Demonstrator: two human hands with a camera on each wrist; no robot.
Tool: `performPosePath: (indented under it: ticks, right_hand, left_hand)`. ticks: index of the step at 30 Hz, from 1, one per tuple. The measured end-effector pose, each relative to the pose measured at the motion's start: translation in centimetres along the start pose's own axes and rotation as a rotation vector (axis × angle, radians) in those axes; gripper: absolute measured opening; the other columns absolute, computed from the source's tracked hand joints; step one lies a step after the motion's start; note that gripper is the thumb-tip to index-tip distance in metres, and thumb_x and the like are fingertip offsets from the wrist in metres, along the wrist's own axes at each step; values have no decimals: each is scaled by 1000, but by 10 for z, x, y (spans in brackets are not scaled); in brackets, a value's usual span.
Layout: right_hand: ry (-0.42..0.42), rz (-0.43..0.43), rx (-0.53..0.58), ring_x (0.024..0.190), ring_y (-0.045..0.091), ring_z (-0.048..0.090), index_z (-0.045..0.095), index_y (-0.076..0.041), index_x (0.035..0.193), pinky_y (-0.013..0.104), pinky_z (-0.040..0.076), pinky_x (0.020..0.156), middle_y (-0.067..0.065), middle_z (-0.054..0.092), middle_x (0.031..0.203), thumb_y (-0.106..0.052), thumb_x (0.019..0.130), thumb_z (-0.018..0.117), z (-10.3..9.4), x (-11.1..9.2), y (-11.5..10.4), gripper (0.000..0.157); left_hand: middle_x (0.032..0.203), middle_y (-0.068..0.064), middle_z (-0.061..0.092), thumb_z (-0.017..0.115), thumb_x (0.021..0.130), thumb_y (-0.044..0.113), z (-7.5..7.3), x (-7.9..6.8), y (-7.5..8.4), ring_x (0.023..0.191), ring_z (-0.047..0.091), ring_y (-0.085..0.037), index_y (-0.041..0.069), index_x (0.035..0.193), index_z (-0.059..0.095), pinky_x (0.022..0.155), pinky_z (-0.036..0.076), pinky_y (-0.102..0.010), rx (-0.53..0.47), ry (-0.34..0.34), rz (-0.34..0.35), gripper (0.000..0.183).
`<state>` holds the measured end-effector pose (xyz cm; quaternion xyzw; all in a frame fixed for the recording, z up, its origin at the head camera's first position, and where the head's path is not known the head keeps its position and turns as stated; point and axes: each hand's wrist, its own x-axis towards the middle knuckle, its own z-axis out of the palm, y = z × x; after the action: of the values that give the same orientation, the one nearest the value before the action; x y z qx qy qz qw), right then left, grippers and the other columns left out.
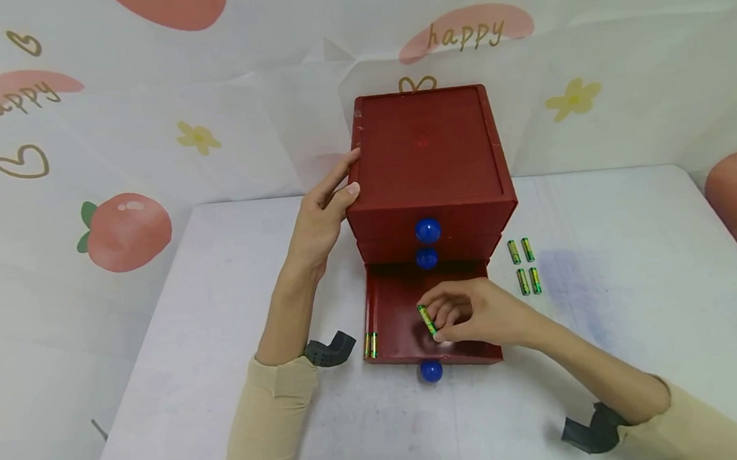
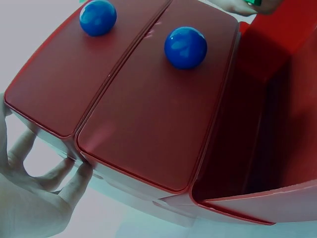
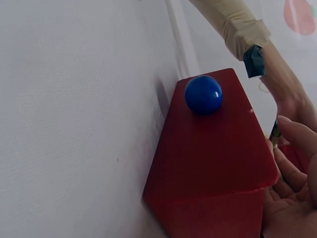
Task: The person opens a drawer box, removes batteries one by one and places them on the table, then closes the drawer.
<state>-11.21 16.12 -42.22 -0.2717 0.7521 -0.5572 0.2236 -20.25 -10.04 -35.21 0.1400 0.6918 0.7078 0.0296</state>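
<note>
A red drawer cabinet (image 1: 427, 153) with blue knobs stands on the table, its bottom drawer (image 1: 399, 292) pulled out. My left hand (image 1: 317, 223) rests against the cabinet's left side, fingers extended along it; the left wrist view shows the fingertips (image 2: 81, 173) touching that side. Over the open drawer, my right hand (image 1: 482, 315) pinches a green and yellow battery (image 1: 427, 320) between thumb and fingers, tilted and above the drawer floor. Two batteries (image 1: 370, 345) lie side by side in the drawer's front left corner. Several more batteries (image 1: 523, 283) lie on the table right of the cabinet.
The upper two drawers are closed, with blue knobs (image 1: 428, 230) on their fronts. The open drawer's blue knob (image 1: 431, 371) sticks out toward me. A white table (image 1: 229, 270) lies beneath, and a printed cloth (image 1: 271, 144) hangs behind the cabinet.
</note>
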Motion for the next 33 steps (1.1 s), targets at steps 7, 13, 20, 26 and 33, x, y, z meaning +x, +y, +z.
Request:
performPosePath:
  ticks: [7, 13, 20, 26, 33]
  right_hand:
    - [29, 30, 3, 89, 22, 65, 64, -7, 123, 28, 57, 80, 6, 67, 99, -12, 86, 78, -12, -14, 1, 40]
    - [78, 25, -24, 89, 22, 65, 63, -6, 124, 27, 56, 80, 6, 67, 102, -9, 86, 78, -20, -23, 4, 40]
    - [119, 6, -39, 86, 21, 64, 64, -5, 123, 26, 55, 79, 7, 66, 100, -7, 87, 77, -28, -32, 7, 38]
    - [148, 16, -51, 87, 19, 65, 64, -3, 123, 23, 55, 79, 9, 66, 102, -6, 87, 76, -35, -42, 9, 38]
    - [171, 3, -90, 86, 18, 65, 63, -2, 122, 22, 55, 79, 8, 65, 101, -4, 86, 77, -45, -56, 14, 38]
  left_hand:
    - [149, 13, 45, 58, 101, 24, 0, 0, -1, 132, 48, -11, 34, 144, 54, 109, 41, -38, 0, 0, -3, 44]
    - [149, 14, 45, 58, 101, 26, -1, -1, 0, 133, 48, -10, 36, 143, 54, 109, 40, -38, 18, 7, -5, 43]
    - [148, 13, 47, 59, 101, 24, 0, 0, 1, 133, 48, -11, 35, 143, 55, 109, 41, -39, 2, 9, -3, 44]
    - [148, 13, 47, 59, 101, 25, 0, 0, -1, 132, 49, -12, 35, 143, 54, 108, 41, -39, 0, 7, 1, 44]
    - [149, 13, 46, 59, 101, 25, 0, 0, -1, 134, 46, -10, 34, 143, 54, 109, 41, -38, -2, 5, 1, 44]
